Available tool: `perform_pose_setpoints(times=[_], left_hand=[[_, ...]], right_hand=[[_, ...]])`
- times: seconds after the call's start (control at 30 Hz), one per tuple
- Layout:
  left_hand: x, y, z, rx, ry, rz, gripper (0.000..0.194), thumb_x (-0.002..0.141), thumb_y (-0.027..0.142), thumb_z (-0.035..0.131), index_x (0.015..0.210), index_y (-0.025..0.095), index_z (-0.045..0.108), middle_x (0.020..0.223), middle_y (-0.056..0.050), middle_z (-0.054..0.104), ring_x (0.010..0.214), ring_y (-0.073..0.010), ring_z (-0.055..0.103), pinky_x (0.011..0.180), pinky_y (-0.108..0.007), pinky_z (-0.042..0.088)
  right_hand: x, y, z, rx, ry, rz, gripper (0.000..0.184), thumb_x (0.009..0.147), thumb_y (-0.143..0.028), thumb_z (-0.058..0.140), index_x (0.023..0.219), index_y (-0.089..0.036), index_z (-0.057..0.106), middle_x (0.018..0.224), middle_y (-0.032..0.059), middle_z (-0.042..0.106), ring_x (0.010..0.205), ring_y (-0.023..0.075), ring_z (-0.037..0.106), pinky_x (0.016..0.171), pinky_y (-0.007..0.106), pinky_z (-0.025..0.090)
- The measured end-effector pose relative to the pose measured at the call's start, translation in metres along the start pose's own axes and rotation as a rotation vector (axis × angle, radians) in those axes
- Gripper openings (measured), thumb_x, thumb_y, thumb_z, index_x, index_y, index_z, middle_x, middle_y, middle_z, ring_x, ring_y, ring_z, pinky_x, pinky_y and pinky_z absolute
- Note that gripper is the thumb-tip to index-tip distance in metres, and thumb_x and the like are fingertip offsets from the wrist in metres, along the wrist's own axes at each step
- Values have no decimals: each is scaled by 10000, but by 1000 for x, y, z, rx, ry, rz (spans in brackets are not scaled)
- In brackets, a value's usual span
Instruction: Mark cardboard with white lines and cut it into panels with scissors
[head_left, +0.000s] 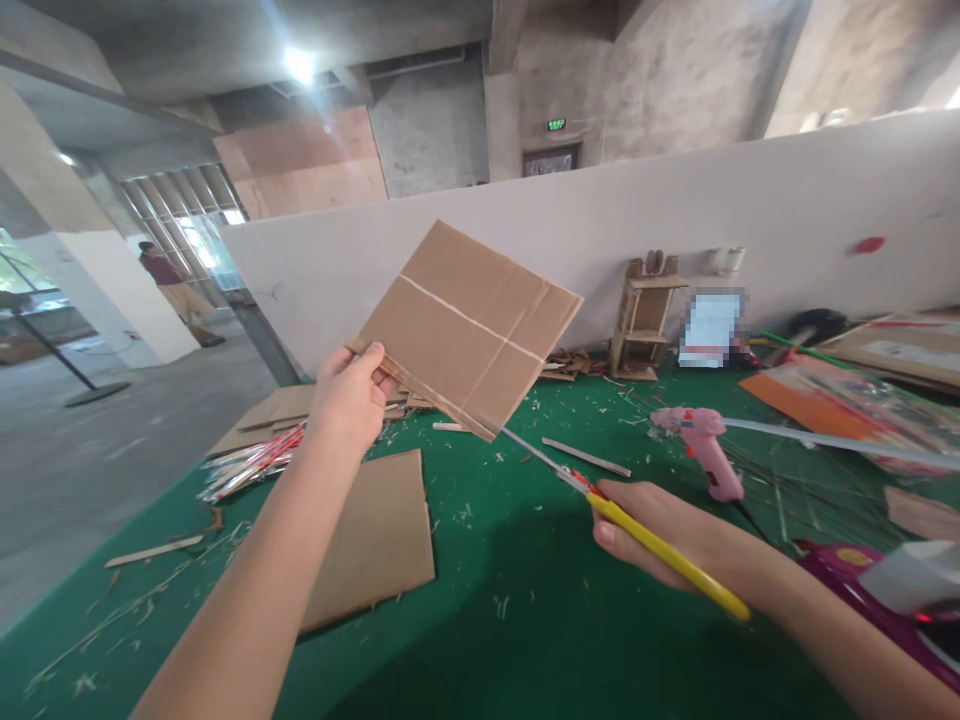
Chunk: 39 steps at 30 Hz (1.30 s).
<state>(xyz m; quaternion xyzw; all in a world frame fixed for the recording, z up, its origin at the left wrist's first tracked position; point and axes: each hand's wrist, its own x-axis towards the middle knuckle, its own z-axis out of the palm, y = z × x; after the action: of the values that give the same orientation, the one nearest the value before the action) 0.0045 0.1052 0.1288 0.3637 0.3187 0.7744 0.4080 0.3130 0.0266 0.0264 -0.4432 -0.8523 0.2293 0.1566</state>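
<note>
Hands apart, the left hand (352, 400) pinches a cardboard sheet (465, 320) at upper centre; the right hand (649, 520) grips a yellow-handled tool (660, 545), its tip by the sheet's lower corner. A firm pinch, fingers clear of the tip, should limit slipping. Another cardboard piece (382, 530) lies lower left; right of centre, the pink glue gun (709, 445) could crowd the right wrist.

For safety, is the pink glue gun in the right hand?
No, the glue gun lies on the table; the right hand holds a yellow-handled tool.
</note>
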Motion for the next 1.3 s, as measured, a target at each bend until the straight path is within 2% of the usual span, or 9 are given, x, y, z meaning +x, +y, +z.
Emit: perform_pose_setpoints(times=[0.3, 0.67, 0.9, 1.07, 1.3], left_hand=[[-6, -3, 5, -5, -11, -23, 147, 717, 12, 576, 718, 158, 571, 713, 2, 664, 755, -132, 665, 801, -314, 533], [-3, -8, 3, -21, 5, -26, 142, 710, 14, 593, 691, 152, 568, 686, 8, 662, 706, -111, 658, 774, -289, 539], [-2, -6, 2, -4, -14, -25, 127, 707, 33, 624, 715, 156, 594, 724, -6, 679, 716, -127, 671, 812, -311, 529], [-2, -5, 3, -10, -5, -24, 133, 721, 21, 589, 716, 154, 599, 709, -2, 678, 720, -131, 672, 813, -323, 532], [-2, -6, 4, -19, -1, -44, 158, 731, 6, 572, 707, 162, 587, 696, 11, 678, 697, -114, 670, 794, -299, 541]], right_hand=[[2, -2, 1, -53, -31, 17, 488, 890, -618, 304, 792, -174, 480, 720, 57, 580, 576, 146, 510, 537, 279, 395], [1, -4, 0, -58, -24, 22, 499, 884, -628, 305, 787, -174, 486, 712, 61, 584, 572, 150, 515, 550, 288, 409], [0, -7, -2, -45, -7, 31, 488, 887, -615, 329, 790, -169, 502, 708, 57, 584, 570, 149, 515, 540, 280, 402], [0, -4, -1, 15, 13, 7, 480, 871, -623, 370, 789, -176, 524, 698, 52, 587, 568, 149, 520, 532, 270, 407], [1, -5, -1, -48, -21, 28, 503, 881, -628, 314, 787, -169, 495, 706, 59, 583, 568, 150, 517, 540, 281, 402]])
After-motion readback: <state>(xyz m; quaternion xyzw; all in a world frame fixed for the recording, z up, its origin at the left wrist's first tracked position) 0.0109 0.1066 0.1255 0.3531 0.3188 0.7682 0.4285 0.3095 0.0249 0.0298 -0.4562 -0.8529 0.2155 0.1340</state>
